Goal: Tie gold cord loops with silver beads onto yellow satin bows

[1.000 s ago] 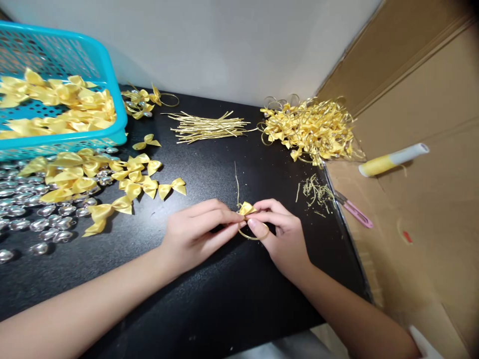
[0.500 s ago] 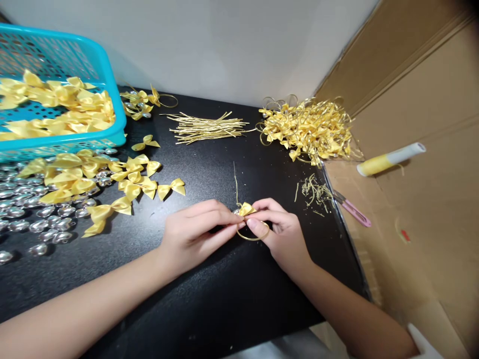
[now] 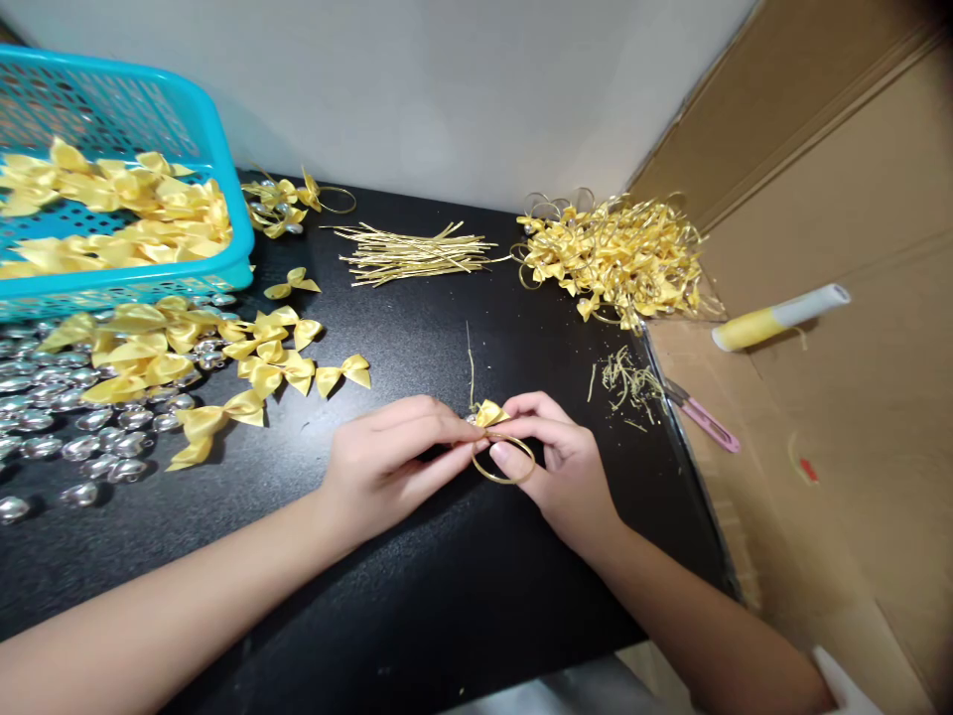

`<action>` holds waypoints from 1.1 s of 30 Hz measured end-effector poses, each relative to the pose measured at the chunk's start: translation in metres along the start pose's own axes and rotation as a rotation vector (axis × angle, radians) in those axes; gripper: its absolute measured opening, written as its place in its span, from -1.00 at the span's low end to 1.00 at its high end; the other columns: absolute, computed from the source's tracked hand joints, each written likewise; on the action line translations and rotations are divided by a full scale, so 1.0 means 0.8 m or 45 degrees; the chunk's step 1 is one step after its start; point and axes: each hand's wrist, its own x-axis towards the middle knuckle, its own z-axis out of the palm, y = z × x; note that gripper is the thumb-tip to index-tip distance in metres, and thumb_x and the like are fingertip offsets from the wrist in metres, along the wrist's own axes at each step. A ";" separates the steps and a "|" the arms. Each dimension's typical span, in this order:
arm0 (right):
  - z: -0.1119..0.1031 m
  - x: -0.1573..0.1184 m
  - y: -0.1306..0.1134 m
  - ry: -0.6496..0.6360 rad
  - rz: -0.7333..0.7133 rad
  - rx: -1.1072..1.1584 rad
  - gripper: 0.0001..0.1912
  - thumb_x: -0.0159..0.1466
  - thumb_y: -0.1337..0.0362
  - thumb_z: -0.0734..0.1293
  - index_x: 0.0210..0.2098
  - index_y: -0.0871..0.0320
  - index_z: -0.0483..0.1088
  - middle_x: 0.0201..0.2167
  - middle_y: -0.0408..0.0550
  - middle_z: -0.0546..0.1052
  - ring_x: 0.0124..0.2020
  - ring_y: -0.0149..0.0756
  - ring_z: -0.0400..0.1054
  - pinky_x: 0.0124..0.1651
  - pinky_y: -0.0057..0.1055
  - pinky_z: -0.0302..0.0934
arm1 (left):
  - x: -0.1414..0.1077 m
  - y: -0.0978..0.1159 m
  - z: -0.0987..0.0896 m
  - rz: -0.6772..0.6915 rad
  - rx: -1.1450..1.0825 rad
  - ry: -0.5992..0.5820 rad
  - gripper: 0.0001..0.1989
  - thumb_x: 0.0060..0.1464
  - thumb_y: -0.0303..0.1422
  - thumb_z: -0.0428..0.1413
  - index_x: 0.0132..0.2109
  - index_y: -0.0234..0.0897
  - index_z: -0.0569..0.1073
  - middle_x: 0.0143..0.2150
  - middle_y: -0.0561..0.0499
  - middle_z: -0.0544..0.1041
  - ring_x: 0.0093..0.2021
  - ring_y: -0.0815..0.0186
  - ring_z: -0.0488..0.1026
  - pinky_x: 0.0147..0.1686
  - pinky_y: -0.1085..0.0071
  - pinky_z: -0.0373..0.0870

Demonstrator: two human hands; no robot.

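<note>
Between my two hands is a yellow ribbon bow (image 3: 491, 413) with a gold wire ring (image 3: 503, 481) hanging below it. My left hand (image 3: 398, 452) pinches the piece at its left side, where a bit of a silver bead (image 3: 472, 420) shows. Thumb and fingers of my right hand (image 3: 562, 452) close on its right side, with the ring passing over the thumb. A thin loose strand (image 3: 471, 367) sticks up beyond the bow. My fingers hide the exact spot where wire and bow meet.
A turquoise basket (image 3: 242, 243) of yellow bows stands at left. Silver beads (image 3: 81, 447) and bows lie before it. Gold wires (image 3: 417, 253) lie at the back beside a heap of bow rings (image 3: 617, 258). Wire scraps (image 3: 629, 382) and a pink-handled tool (image 3: 711, 425) lie right.
The ring has tilted to show more of its loop and now lies across my right thumb. Both hands stay almost in place.
</note>
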 end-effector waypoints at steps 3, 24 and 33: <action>0.000 0.000 -0.001 0.004 0.017 -0.012 -0.92 0.18 0.26 0.39 -0.39 0.05 0.57 -0.26 -0.07 0.47 -0.18 -0.26 0.39 -0.03 -0.19 0.29 | -0.001 0.000 0.000 0.000 -0.002 0.000 -0.88 0.04 -0.58 0.25 -0.26 -0.32 0.54 -0.38 0.00 0.63 -0.41 0.41 0.57 -0.34 0.55 0.52; 0.002 0.002 -0.002 0.107 -0.077 -0.170 -0.89 0.20 0.30 0.36 -0.47 0.10 0.48 -0.29 -0.07 0.45 -0.22 -0.28 0.36 -0.08 -0.21 0.28 | -0.002 0.001 0.002 -0.004 0.007 -0.035 -0.92 0.07 -0.54 0.23 -0.27 -0.29 0.54 -0.40 0.02 0.62 -0.43 0.41 0.56 -0.36 0.54 0.51; -0.008 0.007 -0.001 0.132 -0.170 -0.265 -0.91 0.20 0.33 0.37 -0.45 0.10 0.46 -0.17 -0.02 0.48 -0.09 -0.21 0.37 0.00 -0.15 0.29 | -0.002 0.003 0.007 -0.361 -0.183 -0.047 -0.95 0.05 -0.47 0.26 -0.29 -0.33 0.54 -0.45 0.05 0.59 -0.53 0.49 0.49 -0.50 0.65 0.47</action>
